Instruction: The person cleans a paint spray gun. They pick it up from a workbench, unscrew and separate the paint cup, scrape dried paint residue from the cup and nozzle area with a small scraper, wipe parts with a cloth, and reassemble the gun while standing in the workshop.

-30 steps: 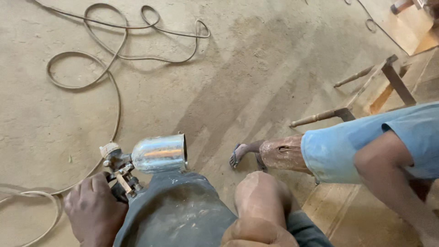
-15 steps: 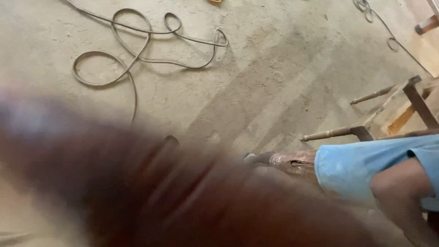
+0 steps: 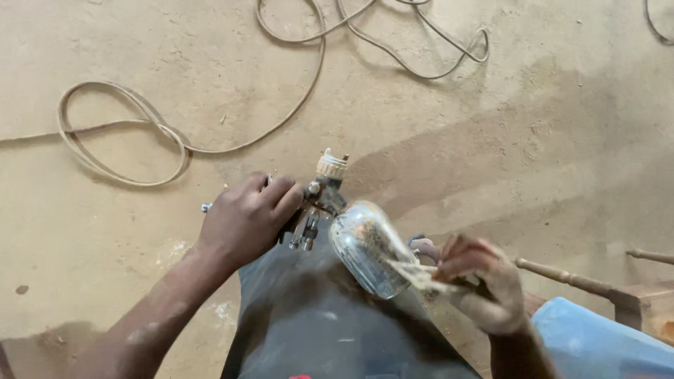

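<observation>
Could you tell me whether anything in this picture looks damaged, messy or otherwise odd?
Nothing looks broken. The spray gun in the left hand has a metal cup smeared with pale residue, the right hand is coated with the same, and a hose lies in loose loops across the dusty floor.

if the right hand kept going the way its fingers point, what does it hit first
Probably the metal cup of the spray gun. The right hand points left, and the pale scrap it pinches already reaches the cup's side. The left hand grips the gun beyond. Depth is unclear.
</observation>
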